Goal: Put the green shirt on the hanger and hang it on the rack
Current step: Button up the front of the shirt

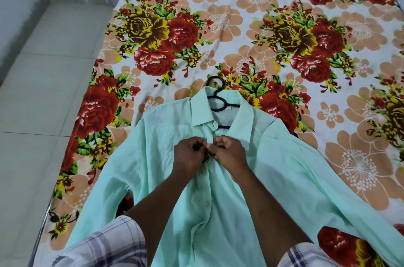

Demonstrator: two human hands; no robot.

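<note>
A pale green shirt [166, 170] lies front-up on the bed, collar pointing away from me. A black plastic hanger [218, 100] is inside it; its hook sticks out past the collar and a bar shows in the open neck. My left hand [189, 153] and my right hand [229, 150] meet at the shirt's front placket just below the collar, fingers pinched on the fabric edges around a button. Both sleeves spread out to the sides. No rack is in view.
The bed is covered by a floral sheet [251, 37] with red and yellow roses. A pale tiled floor [43, 91] runs along the bed's left edge, and a white wall [19, 4] rises at the far left.
</note>
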